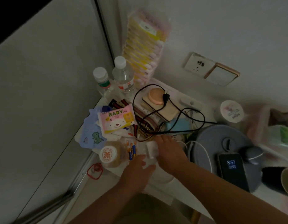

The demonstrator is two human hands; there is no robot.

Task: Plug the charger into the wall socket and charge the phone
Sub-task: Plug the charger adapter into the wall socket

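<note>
Hands first: my left hand [136, 167] and right hand [168, 152] meet low over the cluttered white table [161, 178], both on a white charger [151, 148]. The right hand's fingers wrap its right side; the left hand's fingers curl in from below, touching something pale under it, though blur keeps me from saying exactly what. A white cable [204, 152] curves away to the right of the hands toward the phone [233, 168], which lies face up with its screen lit, showing 8:57, on a round grey appliance [212, 139]. I cannot tell whether the cable is plugged into the phone.

The wall socket [198, 64] sits up on the wall, well apart from the hands, nothing plugged in, with a gold-rimmed switch [221, 75] just beside it on the right. Between socket and hands a black cord [157, 110] loops over a pile of boxes. To the left lie a pink pack of baby wipes [116, 120], a blue bib with a dinosaur [93, 135], a few batteries [132, 151] and a jar with an orange lid [108, 156]. Two water bottles [123, 80] stand in the corner behind them, and red rubber bands [94, 171] lie at the table's left edge.
</note>
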